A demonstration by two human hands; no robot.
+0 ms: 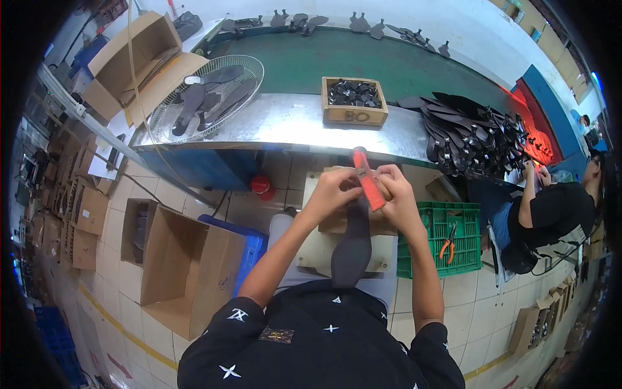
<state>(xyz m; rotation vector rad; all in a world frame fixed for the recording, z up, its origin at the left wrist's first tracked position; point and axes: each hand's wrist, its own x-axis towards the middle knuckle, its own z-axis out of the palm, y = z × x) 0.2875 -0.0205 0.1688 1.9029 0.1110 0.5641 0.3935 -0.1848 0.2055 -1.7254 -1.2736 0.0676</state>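
Note:
A dark grey shoe insole [352,253] lies lengthwise in front of me, its wide end close to my shirt. It rests over a pale block-like work stand [314,258] with brown board on top. My left hand [332,192] is closed at the insole's narrow far end, thumb and fingers pinched together there; any small part between them is hidden. In my right hand [400,198] is a hammer [370,188] with a red head, gripped by its short visible stretch of wooden handle. The red head is above the insole's far end; whether it touches cannot be made out.
On the metal ledge stand a wooden box [355,117] of small black parts, a wire basket [258,81] of insoles and a heap of insoles [447,126]. Green crate [424,217] with orange-handled pliers [447,249] is right; cardboard box [188,259] left. A co-worker [557,207] sits far right.

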